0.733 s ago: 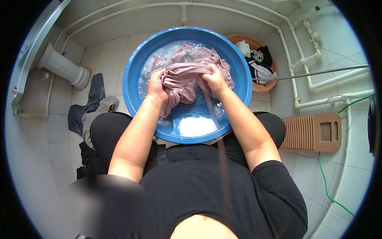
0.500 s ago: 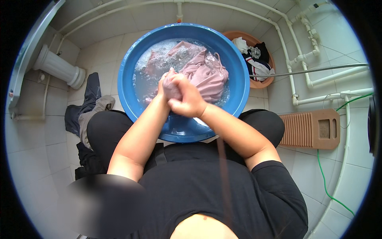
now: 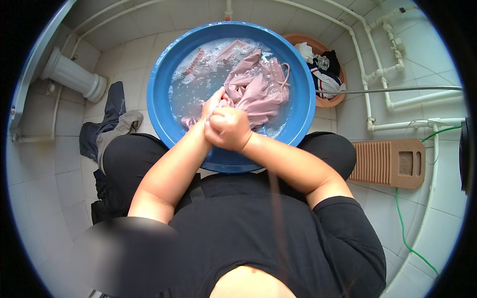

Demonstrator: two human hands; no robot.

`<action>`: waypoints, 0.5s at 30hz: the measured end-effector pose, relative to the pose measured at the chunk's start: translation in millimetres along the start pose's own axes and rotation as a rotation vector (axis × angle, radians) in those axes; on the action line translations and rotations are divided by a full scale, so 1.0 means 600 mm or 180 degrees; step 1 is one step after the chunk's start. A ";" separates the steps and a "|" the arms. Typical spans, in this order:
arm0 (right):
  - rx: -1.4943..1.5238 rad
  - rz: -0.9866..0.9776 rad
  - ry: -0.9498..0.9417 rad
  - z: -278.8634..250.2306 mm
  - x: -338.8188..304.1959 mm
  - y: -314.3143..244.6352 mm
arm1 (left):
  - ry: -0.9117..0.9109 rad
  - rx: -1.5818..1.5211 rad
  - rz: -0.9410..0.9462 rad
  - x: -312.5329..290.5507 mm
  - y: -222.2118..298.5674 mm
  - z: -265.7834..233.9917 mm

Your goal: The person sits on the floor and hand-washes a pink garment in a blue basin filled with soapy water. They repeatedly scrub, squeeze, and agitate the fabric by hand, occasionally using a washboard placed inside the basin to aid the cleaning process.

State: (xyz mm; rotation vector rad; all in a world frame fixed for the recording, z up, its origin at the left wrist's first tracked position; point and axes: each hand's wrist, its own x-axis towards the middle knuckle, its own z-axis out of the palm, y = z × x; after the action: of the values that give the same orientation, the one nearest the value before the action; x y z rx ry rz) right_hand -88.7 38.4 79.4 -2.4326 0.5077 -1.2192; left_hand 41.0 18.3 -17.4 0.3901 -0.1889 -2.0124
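Observation:
A pink garment (image 3: 253,97) with a drawstring lies bunched in soapy water inside a blue basin (image 3: 155,99). Parts of it stick out of the water at the far left. My left hand (image 3: 214,103) is closed on a fold of the garment near the basin's middle. Pressed against it, slightly nearer and to the right, my right hand (image 3: 229,128) makes a fist around the same cloth. A little pink fabric shows between the two hands; the rest of the grip is hidden by the fingers.
An orange basin (image 3: 327,103) of clothes stands at the back right. A brown washboard (image 3: 382,161) lies right of my knee, beside white pipes (image 3: 417,94) and a green hose (image 3: 405,233). Dark and grey clothes (image 3: 107,126) lie on the tiles at left, near a white pedestal (image 3: 74,77).
My right hand has moved slightly right and curled into a fist. The garment has bunched differently, with its far folds shifted. Foam over the water has thinned and spread.

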 end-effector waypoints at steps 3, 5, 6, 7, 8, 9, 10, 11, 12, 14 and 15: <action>0.0027 0.0458 0.0244 0.010 -0.008 0.046 | 0.1249 -0.0193 0.0635 0.004 -0.030 0.040; -0.0185 0.1293 0.0342 -0.001 -0.017 0.108 | 0.2030 -0.0065 0.0928 -0.006 -0.044 0.160; -0.0270 0.1612 0.0371 -0.009 -0.014 0.122 | 0.1816 0.0226 0.0942 -0.006 -0.049 0.148; -0.0300 0.1490 0.0389 -0.007 -0.017 0.121 | 0.1863 0.0375 0.1110 -0.003 -0.057 0.140; -0.0333 0.1370 0.0409 -0.004 -0.022 0.114 | 0.1906 0.0527 0.1276 0.000 -0.062 0.133; -0.0365 0.1258 0.0428 -0.003 -0.025 0.099 | 0.1798 0.0344 0.1064 -0.004 -0.055 0.125; -0.0024 0.0707 0.0348 -0.009 -0.018 0.059 | 0.1683 0.0154 0.0842 -0.013 -0.036 0.111; 0.0180 0.0574 0.0284 -0.010 -0.011 0.017 | 0.1804 0.0510 0.0809 -0.015 -0.024 0.096; 0.0389 0.0440 0.0222 -0.010 -0.006 -0.007 | 0.1925 0.0873 0.0751 -0.015 -0.012 0.085; 0.0365 0.0239 0.0080 -0.008 -0.015 0.021 | 0.2313 0.0913 0.0991 -0.005 -0.022 0.058; 0.0152 0.0411 0.0103 -0.007 -0.018 0.044 | 0.2129 0.0557 0.0504 -0.013 -0.024 0.118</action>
State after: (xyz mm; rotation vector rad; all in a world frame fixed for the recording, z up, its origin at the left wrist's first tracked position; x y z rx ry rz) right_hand -102.3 19.9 62.0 -2.3053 0.6273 -1.2046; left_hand 7.1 29.6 45.9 1.0952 0.0253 -1.6162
